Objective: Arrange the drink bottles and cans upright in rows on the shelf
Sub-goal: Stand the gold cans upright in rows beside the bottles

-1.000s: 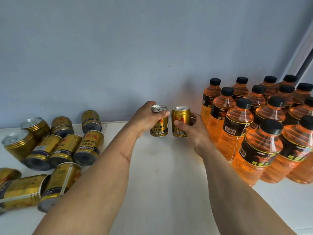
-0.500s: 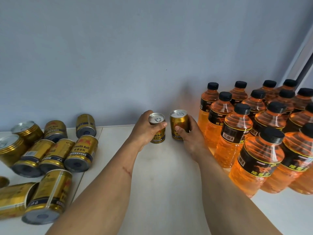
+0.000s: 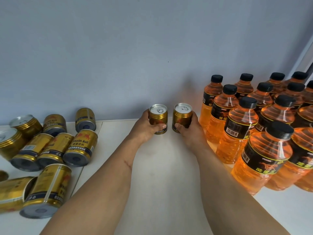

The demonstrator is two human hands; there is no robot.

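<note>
My left hand (image 3: 146,128) grips a gold can (image 3: 158,116) that stands upright near the back of the white shelf (image 3: 162,175). Beside it, my right hand (image 3: 189,131) grips a second gold can (image 3: 182,116), also upright, a small gap apart from the first. To the right, several orange drink bottles (image 3: 237,131) with black caps stand upright in rows. At the left, several gold cans (image 3: 79,148) lie on their sides in a loose heap.
A pale blue-grey wall (image 3: 135,56) closes off the shelf at the back, just behind the two held cans. A white frame edge (image 3: 306,53) runs diagonally at the upper right. Bare shelf surface lies between my forearms and toward the front.
Both hands have lowered the two cans from slightly above the shelf down onto it near the back wall, and the cans now stand upright side by side.
</note>
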